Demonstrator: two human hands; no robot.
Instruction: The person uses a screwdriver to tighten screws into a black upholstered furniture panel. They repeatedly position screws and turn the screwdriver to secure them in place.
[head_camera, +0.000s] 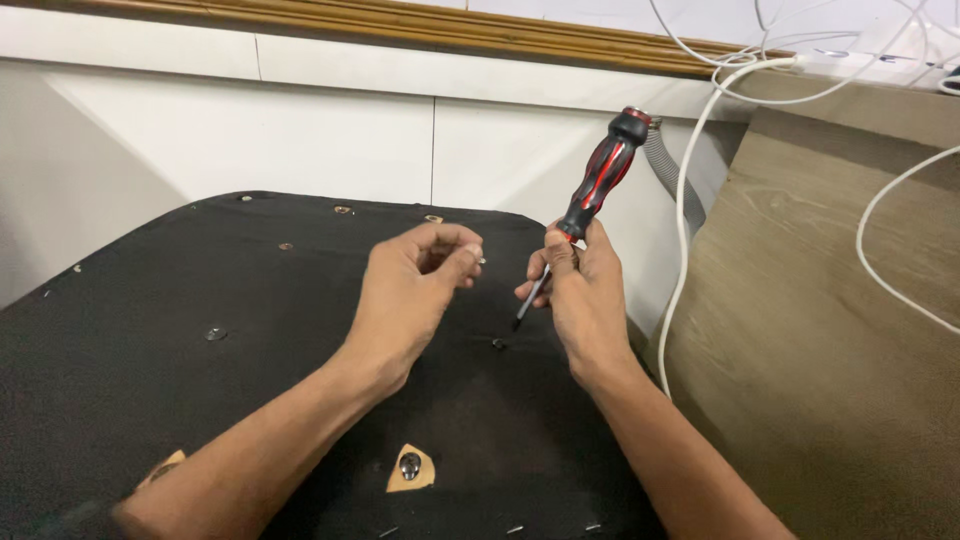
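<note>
Screwdriver (598, 190) with a red-and-black handle stands right of the frame's centre, its long axis tilted: the handle's butt points to the upper right, the thin shaft runs down-left to a tip just above the black fabric-covered panel (150, 400). The right hand (578, 290) is closed about the lower end of the handle and the top of the shaft, fingers curled and pressed together around it. Just below and left of the tip, a small dark fitting (498, 344) sits in the fabric, near the tip but apart from it.

The left hand (418, 275) hovers left of the screwdriver at about the same height, thumb and forefinger pinched on a tiny pale thing (479, 256); it is too small to tell what it is. That pinch lies just beside the shaft, to its left, so the left hand is the nearer one to the small part and the right is the only one on the tool.

Elsewhere on the panel a metal stud (215, 334) shows at mid left, and a bolt head (409, 465) sits in a cut-out of tan wood at lower centre. No container is in view. White cables (685, 250) hang at the right, beside a grey wooden board (820, 350).
</note>
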